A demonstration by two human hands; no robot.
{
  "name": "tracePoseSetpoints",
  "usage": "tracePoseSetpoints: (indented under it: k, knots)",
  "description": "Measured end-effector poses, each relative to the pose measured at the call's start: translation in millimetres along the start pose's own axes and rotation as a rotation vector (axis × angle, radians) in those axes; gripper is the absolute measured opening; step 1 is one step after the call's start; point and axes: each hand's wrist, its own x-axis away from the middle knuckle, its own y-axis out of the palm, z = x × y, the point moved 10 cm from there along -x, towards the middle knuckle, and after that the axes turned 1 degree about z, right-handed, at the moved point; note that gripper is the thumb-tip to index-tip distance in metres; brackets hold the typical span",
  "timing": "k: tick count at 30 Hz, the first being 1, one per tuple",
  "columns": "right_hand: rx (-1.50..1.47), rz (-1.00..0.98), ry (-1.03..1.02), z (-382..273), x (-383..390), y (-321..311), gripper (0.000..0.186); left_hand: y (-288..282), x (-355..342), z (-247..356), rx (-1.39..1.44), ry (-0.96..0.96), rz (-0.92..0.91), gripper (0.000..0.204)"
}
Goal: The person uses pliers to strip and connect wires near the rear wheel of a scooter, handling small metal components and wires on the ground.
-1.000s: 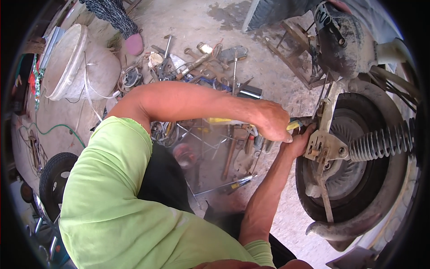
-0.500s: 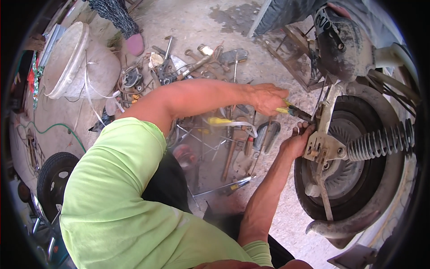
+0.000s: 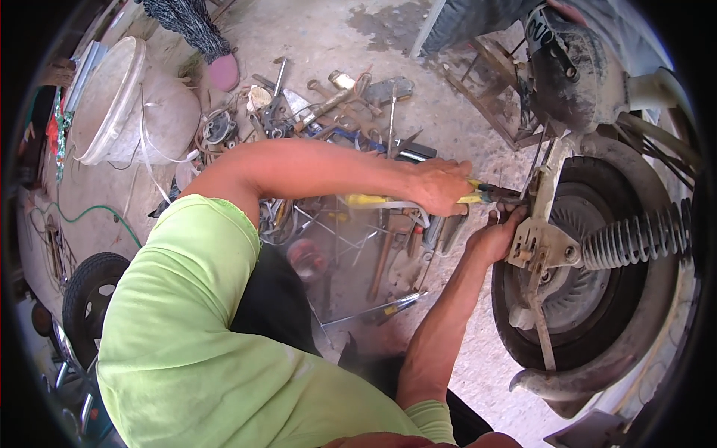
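Head view: right of centre, my left hand (image 3: 442, 187) is closed around yellow-handled pliers (image 3: 485, 197), nose toward the metal bracket (image 3: 550, 243) beside the wheel (image 3: 590, 287), right of frame. Just below, my right hand's (image 3: 494, 240) fingers curl; cannot tell whether gripping.

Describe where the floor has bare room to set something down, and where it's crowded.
Bare floor shows between the right forearm and the wheel; another free patch lies between the tool pile and the metal stand. That pile crowds both sides of the left forearm.
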Motion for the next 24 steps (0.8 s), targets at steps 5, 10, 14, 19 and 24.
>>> tracePoseSetpoints:
  k: [5, 10, 14, 19, 24]
  knots:
    - [-0.088, -0.01, 0.04, 1, 1, 8, 0.027, -23, -35, -19, -0.046, 0.402, 0.355, 0.027]
    - [-0.086, -0.005, 0.015, 8, -9, -3, 0.026, -13, -24, -3, 0.031, 0.309, 0.171, 0.027]
    - [-0.039, 0.0, -0.003, 3, 1, 1, 0.025, -34, 13, 33, 0.168, 0.021, -0.006, 0.04]
    - [-0.058, 0.042, 0.02, -1, 2, -3, 0.026, -48, 23, 46, 0.188, -0.199, -0.304, 0.048]
    - [-0.027, -0.014, -0.01, 4, -4, -1, 0.025, -19, 9, 13, 0.015, -0.023, 0.004, 0.039]
